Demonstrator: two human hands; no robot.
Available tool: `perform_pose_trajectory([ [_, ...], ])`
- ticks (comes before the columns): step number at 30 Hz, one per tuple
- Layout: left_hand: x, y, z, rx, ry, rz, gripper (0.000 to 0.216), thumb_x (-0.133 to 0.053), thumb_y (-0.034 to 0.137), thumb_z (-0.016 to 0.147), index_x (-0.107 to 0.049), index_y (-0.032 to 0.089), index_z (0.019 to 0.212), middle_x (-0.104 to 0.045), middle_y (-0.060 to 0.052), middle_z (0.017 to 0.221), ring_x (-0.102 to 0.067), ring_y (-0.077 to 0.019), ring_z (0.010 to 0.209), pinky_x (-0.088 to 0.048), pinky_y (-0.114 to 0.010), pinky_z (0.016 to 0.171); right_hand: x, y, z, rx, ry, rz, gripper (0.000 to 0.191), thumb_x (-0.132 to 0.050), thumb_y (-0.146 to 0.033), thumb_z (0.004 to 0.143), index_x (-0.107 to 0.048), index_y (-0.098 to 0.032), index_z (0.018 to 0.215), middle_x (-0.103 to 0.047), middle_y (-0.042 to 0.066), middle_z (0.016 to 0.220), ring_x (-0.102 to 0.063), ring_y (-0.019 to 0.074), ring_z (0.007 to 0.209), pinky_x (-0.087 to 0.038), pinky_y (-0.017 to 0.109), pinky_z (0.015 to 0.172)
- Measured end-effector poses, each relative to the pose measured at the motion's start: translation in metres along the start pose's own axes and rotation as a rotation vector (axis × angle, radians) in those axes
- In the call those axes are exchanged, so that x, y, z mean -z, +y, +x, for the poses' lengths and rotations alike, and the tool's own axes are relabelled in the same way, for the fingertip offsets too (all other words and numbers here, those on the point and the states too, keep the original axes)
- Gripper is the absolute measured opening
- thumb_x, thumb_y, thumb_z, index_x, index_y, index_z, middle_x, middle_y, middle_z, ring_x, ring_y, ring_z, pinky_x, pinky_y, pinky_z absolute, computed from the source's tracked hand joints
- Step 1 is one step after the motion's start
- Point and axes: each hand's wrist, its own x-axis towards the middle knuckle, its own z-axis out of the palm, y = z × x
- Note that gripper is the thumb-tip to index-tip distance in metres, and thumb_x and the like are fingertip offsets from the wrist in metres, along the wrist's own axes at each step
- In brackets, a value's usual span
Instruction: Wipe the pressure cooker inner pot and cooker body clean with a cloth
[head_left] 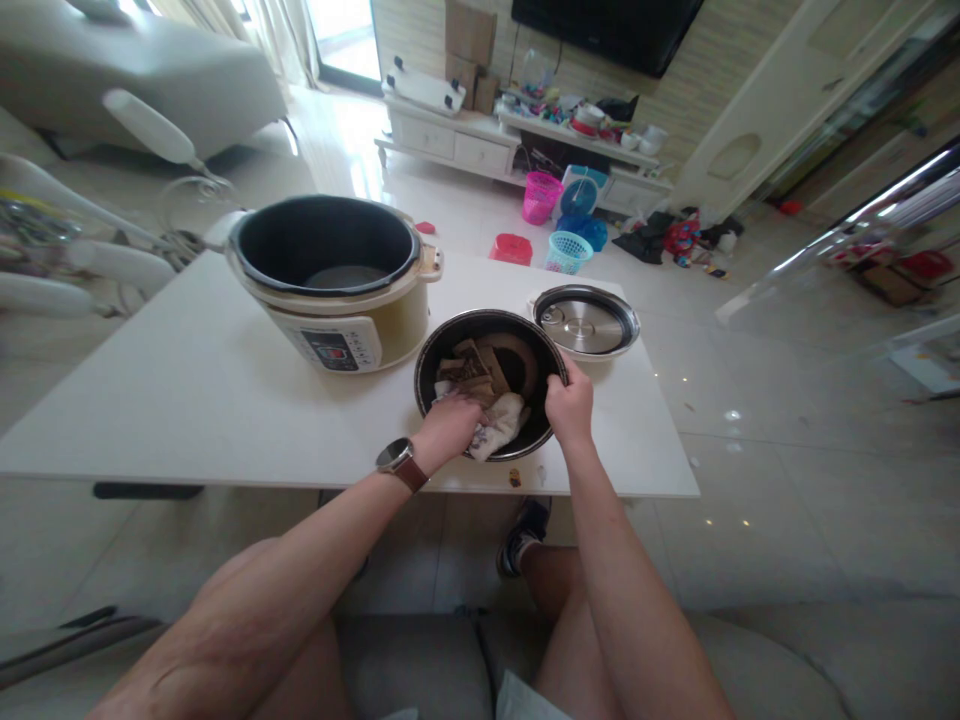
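Observation:
A dark round inner pot (536, 365) rests tilted on the white table, its opening facing me. My right hand (571, 402) is closed around its right rim. Inside the pot, my left hand (452, 425), with a watch on the wrist, grips a bunched cloth (501, 425), part brown and part white; its fingers are partly hidden in the folds. To the left stands the pressure cooker body (405, 320), lidless, with a control panel on its front. Behind the pot on the right, the cooker lid (585, 325) lies with its metal inner side up.
The white table (172, 400) has its near edge just in front of my knees. On the floor beyond are a pink basket (541, 198), a light blue basket (568, 254) and a red basin (511, 249). White chairs (150, 125) stand at the left.

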Motion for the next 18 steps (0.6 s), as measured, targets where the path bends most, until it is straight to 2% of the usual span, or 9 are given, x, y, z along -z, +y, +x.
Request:
perform_pose_trajectory([
  [2, 0.001, 0.001, 0.000, 0.013, -0.007, -0.013, 0.039, -0.059, 0.004, 0.093, -0.086, 0.025, 0.112, -0.079, -0.014, 0.119, -0.069, -0.0297, 0.125, -0.044, -0.046, 0.121, -0.001, -0.002, -0.001, 0.021, -0.001, 0.008, 0.054, -0.051, -0.015, 0.081, -0.079, -0.022, 0.127, -0.078, 0.006, 0.135, -0.069, 0.0268, 0.135, -0.047, 0.049, 0.126],
  [7, 0.005, 0.006, -0.003, 0.025, -0.010, -0.014, 0.043, -0.058, 0.001, 0.091, -0.086, 0.024, 0.114, -0.080, -0.016, 0.117, -0.072, -0.0320, 0.121, -0.049, -0.047, 0.116, -0.005, -0.003, -0.008, 0.050, 0.050, -0.012, 0.052, -0.051, -0.016, 0.084, -0.080, -0.023, 0.127, -0.079, 0.005, 0.133, -0.072, 0.0264, 0.131, -0.050, 0.049, 0.124],
  [11, 0.002, 0.007, -0.002, 0.101, 0.003, -0.052, 0.048, -0.055, 0.002, 0.090, -0.085, 0.026, 0.118, -0.082, -0.015, 0.117, -0.076, -0.0337, 0.114, -0.056, -0.045, 0.105, -0.010, -0.004, -0.013, 0.083, 0.063, -0.034, 0.052, -0.049, -0.016, 0.086, -0.079, -0.024, 0.128, -0.079, 0.004, 0.134, -0.071, 0.0251, 0.131, -0.051, 0.048, 0.123],
  [14, -0.003, 0.005, 0.008, 0.217, 0.090, -0.254, 0.046, -0.054, 0.004, 0.088, -0.083, 0.024, 0.117, -0.083, -0.013, 0.115, -0.077, -0.0339, 0.113, -0.057, -0.045, 0.103, -0.016, -0.008, -0.018, 0.106, 0.054, -0.024, 0.053, -0.048, -0.016, 0.088, -0.078, -0.025, 0.131, -0.077, 0.004, 0.138, -0.069, 0.0237, 0.135, -0.048, 0.048, 0.126],
  [18, -0.014, 0.007, 0.023, 0.298, 0.310, -0.744, 0.034, -0.058, 0.015, 0.092, -0.079, 0.017, 0.118, -0.083, -0.011, 0.119, -0.075, -0.0300, 0.119, -0.057, -0.041, 0.108, -0.027, -0.012, -0.026, 0.131, 0.036, -0.010, 0.051, -0.047, -0.017, 0.091, -0.077, -0.026, 0.133, -0.076, 0.004, 0.140, -0.067, 0.0229, 0.138, -0.047, 0.047, 0.127],
])
